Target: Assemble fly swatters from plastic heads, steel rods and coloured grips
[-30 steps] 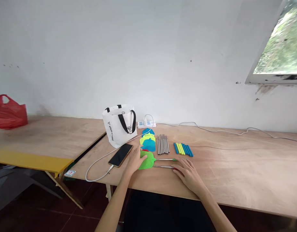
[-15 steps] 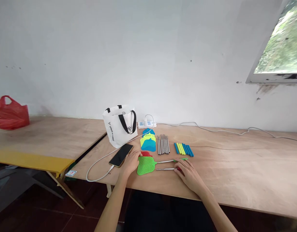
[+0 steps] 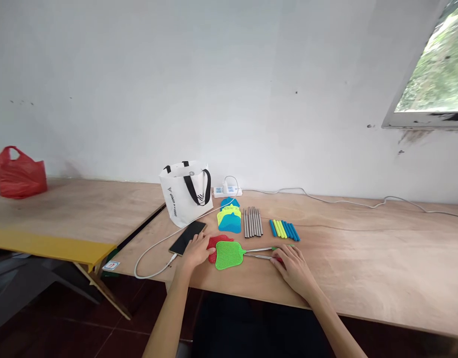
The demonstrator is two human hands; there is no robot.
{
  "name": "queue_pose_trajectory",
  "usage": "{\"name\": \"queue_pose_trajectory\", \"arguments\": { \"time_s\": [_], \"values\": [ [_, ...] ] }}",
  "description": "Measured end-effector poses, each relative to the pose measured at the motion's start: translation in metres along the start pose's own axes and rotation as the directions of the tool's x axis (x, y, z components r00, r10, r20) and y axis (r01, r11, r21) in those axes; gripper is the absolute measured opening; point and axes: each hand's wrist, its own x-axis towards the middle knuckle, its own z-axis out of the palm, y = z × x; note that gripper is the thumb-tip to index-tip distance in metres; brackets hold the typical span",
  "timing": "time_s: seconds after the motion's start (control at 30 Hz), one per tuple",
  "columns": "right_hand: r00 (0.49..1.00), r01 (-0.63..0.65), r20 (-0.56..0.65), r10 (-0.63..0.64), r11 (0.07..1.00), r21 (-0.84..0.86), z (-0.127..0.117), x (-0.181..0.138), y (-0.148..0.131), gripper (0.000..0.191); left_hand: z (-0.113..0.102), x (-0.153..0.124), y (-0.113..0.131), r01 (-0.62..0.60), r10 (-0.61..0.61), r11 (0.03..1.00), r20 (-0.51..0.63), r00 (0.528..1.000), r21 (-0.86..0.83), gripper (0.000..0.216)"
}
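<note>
A red mesh fly swatter head (image 3: 213, 242) lies partly beneath the green fly swatter (image 3: 229, 255) on the wooden table. My left hand (image 3: 197, 250) is at the red head's left edge, fingers bent and thumb against it. My right hand (image 3: 292, 262) rests over the handle ends, closed around the red handle (image 3: 278, 259), with the green handle under its fingers. A thin metal rod (image 3: 259, 256) runs left from the red handle; the green head hides where it meets the red head. Behind lie blue and yellow swatter heads (image 3: 229, 223), metal rods (image 3: 253, 223) and handle tubes (image 3: 284, 230).
A phone (image 3: 187, 237) on a white charging cable lies left of my left hand. Behind it stands a white tote bag (image 3: 180, 199), beside a power strip (image 3: 227, 191) against the wall. A red plastic bag (image 3: 22, 176) sits on the neighbouring table (image 3: 94, 206).
The red head now shows left of the green one, and my left hand has shifted slightly left. The red handle's rod now reaches the green head's edge; before, its end lay free.
</note>
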Motion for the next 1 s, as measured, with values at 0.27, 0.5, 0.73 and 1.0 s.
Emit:
{"name": "queue_pose_trajectory", "arguments": {
  "time_s": [0.27, 0.5, 0.73, 1.0],
  "values": [
    [1.0, 0.004, -0.026, -0.004, 1.0, 0.0, 0.001, 0.0, 0.001, 0.019, -0.012, -0.001, -0.001, 0.04, -0.037, 0.997, 0.034, 0.999, -0.066, 0.055],
    [0.997, 0.003, -0.072, -0.005, 1.0, -0.022, 0.002, 0.0, 0.001, 0.018, -0.039, -0.018, 0.0, 0.023, -0.115, 0.942, -0.259, 0.959, -0.334, 0.013],
    [0.993, 0.006, -0.12, -0.009, 1.0, -0.028, 0.002, 0.001, 0.003, 0.019, -0.047, -0.017, 0.031, -0.377, -0.218, 0.427, -0.498, 0.84, -0.822, 0.036],
    [0.959, -0.131, -0.235, 0.156, 0.984, 0.118, -0.001, -0.001, 0.004, 0.023, -0.018, -0.002, 0.072, -0.203, -0.162, -0.071, -0.19, 0.968, -0.977, 0.058]
  ]
}}
